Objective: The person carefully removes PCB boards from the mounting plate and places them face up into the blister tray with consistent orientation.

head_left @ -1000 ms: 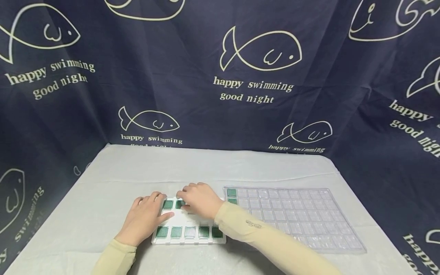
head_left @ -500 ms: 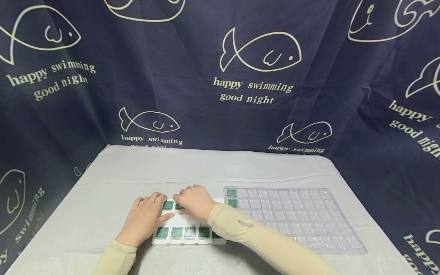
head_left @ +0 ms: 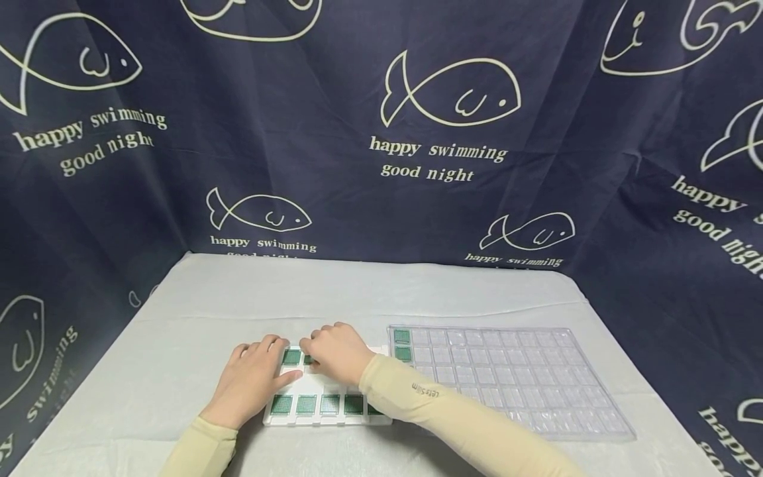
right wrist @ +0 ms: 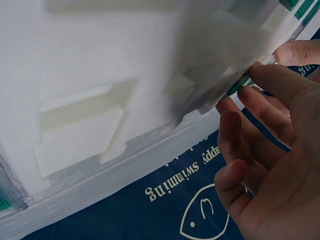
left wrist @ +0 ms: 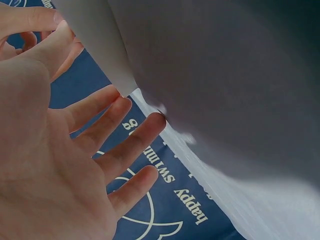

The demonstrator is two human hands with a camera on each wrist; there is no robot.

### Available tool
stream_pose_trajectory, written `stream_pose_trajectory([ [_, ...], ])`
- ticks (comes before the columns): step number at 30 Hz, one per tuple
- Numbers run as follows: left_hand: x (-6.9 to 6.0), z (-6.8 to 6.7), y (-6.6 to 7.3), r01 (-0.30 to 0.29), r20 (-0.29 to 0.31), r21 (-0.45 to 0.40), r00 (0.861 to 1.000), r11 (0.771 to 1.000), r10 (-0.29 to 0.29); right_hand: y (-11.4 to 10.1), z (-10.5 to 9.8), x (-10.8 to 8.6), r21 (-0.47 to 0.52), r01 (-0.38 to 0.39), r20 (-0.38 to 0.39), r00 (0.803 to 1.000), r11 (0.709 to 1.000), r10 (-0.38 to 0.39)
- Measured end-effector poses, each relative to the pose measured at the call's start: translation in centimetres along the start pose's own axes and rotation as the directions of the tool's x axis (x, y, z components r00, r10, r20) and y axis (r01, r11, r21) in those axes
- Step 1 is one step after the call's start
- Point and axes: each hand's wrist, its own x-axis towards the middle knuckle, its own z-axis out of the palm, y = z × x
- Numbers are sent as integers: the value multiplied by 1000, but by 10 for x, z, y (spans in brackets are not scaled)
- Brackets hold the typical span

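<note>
A white slotted tray (head_left: 312,381) lies at the front left of the table with several green perforated circuit boards (head_left: 306,405) along its near row. My left hand (head_left: 247,384) rests on the tray's left side, fingers extended at the edge and thumb across the top. At the far row, my right hand (head_left: 338,354) pinches a green circuit board (right wrist: 238,85) between thumb and fingers at the second slot. In the head view most of that board is hidden behind the fingers. One more green board (head_left: 291,357) sits in the far left slot beside my left hand.
Right of the white tray lies a clear plastic tray (head_left: 517,376) of many small compartments. Two green boards (head_left: 402,336) fill compartments in its left column. My right forearm (head_left: 447,411) crosses its near left part. A dark blue fish-print curtain (head_left: 357,159) surrounds the table.
My right hand has shifted slightly left along the far row and now covers more of the second board. My left hand and both trays have stayed in place.
</note>
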Motion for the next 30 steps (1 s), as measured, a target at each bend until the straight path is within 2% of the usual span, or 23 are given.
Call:
stream_pose_trajectory([
  [7, 0, -2, 1, 2, -8, -1, 1000, 1000, -2, 2, 3, 0, 29, -1, -9, 1000, 1000, 2],
  [20, -1, -3, 1, 9, -5, -3, 1000, 1000, -9, 6, -4, -3, 36, -4, -3, 1000, 999, 4],
  [30, -1, -2, 1, 4, -10, 3, 1000, 1000, -4, 8, -5, -5, 30, -1, -27, 1000, 1000, 2],
])
